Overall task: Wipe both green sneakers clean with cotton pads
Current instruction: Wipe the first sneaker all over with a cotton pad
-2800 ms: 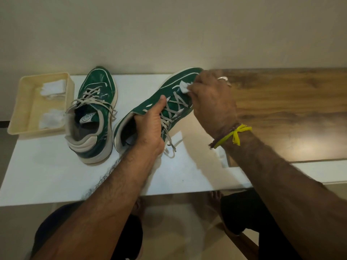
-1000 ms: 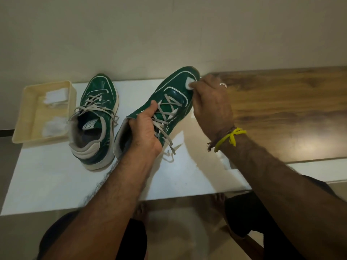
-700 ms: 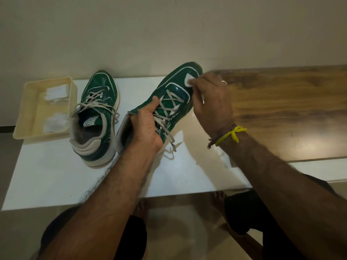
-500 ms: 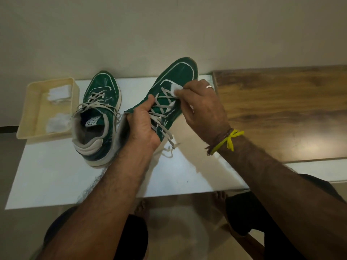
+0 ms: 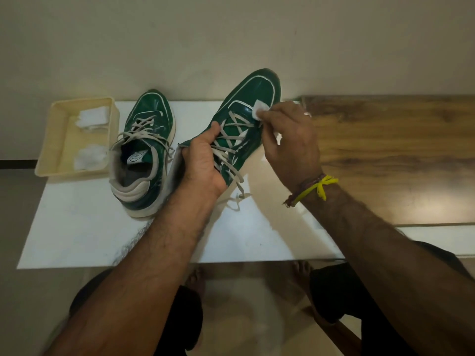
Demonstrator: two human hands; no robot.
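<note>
While the raised sneaker [image 5: 241,124] is held off the white tabletop [image 5: 84,227] with its toe pointing to about 1 o'clock, a cotton pad [image 5: 260,111] is pressed against its green upper just above the top of the laces [image 5: 226,147]. The pad is pinched between the thumb and fingertips of the right hand [image 5: 290,142], whose grip is closed on it; part of the pad is hidden under the fingers. A ring [image 5: 307,114] is worn on that hand, and a yellow thread [image 5: 318,187] with a darker band is tied at the wrist. The collar and heel end of the raised sneaker are clasped by the left hand [image 5: 203,163], with the thumb laid across the laces and the fingers wrapped out of sight; this grip is closed firmly on the shoe. Loose lace ends are seen hanging toward the tabletop at 6 o'clock of the shoe.

The second sneaker [image 5: 144,155] is set upright on the tabletop at 9 o'clock of the raised one, just beside the left hand, its toe directed to 12 o'clock and its opening facing the camera. At 9 o'clock of it, a cream tray [image 5: 48,155] is placed, touching or nearly touching the shoe; which cannot be told. Two heaps of pads [image 5: 92,116] are kept inside it, one at the far end and one at the near end. A wooden surface [image 5: 385,150] is seen at 3 o'clock of the right hand.
</note>
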